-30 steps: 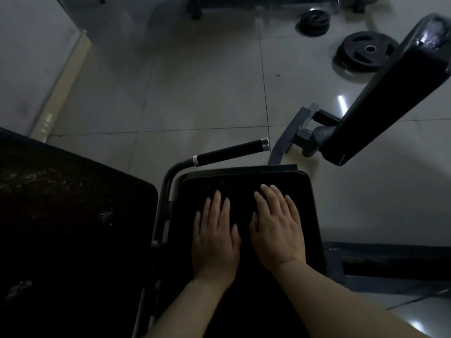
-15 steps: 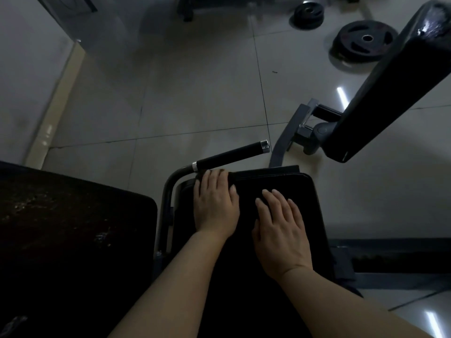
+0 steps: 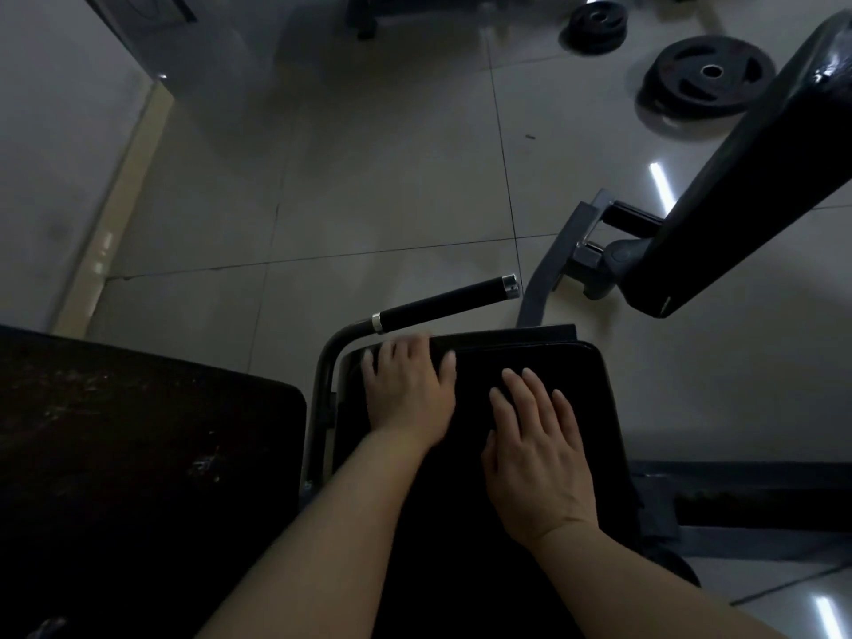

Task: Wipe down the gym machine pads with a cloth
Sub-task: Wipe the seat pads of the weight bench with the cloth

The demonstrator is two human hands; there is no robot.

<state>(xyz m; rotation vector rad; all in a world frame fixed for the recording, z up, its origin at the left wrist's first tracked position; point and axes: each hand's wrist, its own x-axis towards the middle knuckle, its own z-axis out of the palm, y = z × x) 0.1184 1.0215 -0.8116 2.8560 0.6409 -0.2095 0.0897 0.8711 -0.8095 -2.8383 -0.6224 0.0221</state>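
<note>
Both hands flat on the black seat pad point(image 3: 571, 408), palms down, nothing pinched or clenched. Left hand point(image 3: 408, 389) at the pad's far edge, fingers together and a little blurred, tips reaching the rim just short of the black handle grip point(image 3: 445, 304), which runs slantwise away up and to the right of those fingertips. Right hand point(image 3: 537, 447) nearer the body and just to the right of the left, fingers straight and slightly spread, pressing on the pad's middle. Cloth not clearly made out: possibly a dark one spread under the palms, black on black, too dim to tell. Pad's long axis running from the wrists straight ahead toward the far edge; bare pad surface lying mostly to the right of the right hand and back toward the forearms. Left hand likely at the end of a forward stroke, so the next pass probably back toward the body or sideways to the right. A larger, scuffed dark pad point(image 3: 138, 445) well to the left of the left forearm; an angled padded arm point(image 3: 756, 177) ahead and to the right of the right hand. Two weight plates point(image 3: 710, 76) on the tiled floor point(image 3: 369, 177) far ahead. No containers in sight.
</note>
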